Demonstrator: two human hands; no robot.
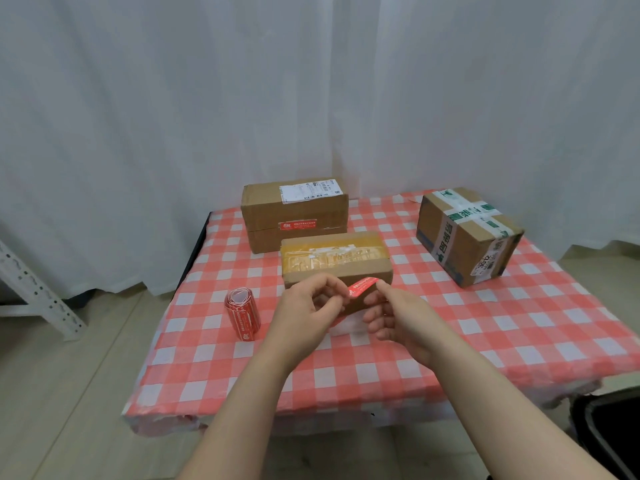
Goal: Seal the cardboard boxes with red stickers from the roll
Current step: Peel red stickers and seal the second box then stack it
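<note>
Fingers (pixel 337 289) of the left hand (pixel 304 306) and right hand (pixel 394 317) meet above the red-and-white checked worktop (pixel 485 323). The large brown cardboard box (pixel 294 216) at the back already bears a red seal. The smaller yellow-taped cardboard box (pixel 336 258) just beyond the hands looks next. The red sticker roll (pixel 242 315) stands at the left. Both hands pinch one red rectangular sticker (pixel 362 286), which likely needs pressing across that box's seam.

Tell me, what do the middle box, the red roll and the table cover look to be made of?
Middle box: brown matte cardboard, its top wrapped in glossy yellowish tape that glints. Red roll: likely coated paper or plastic film labels, slight sheen. Table cover: thin, probably plastic sheet, crinkled at the front edge.
</note>
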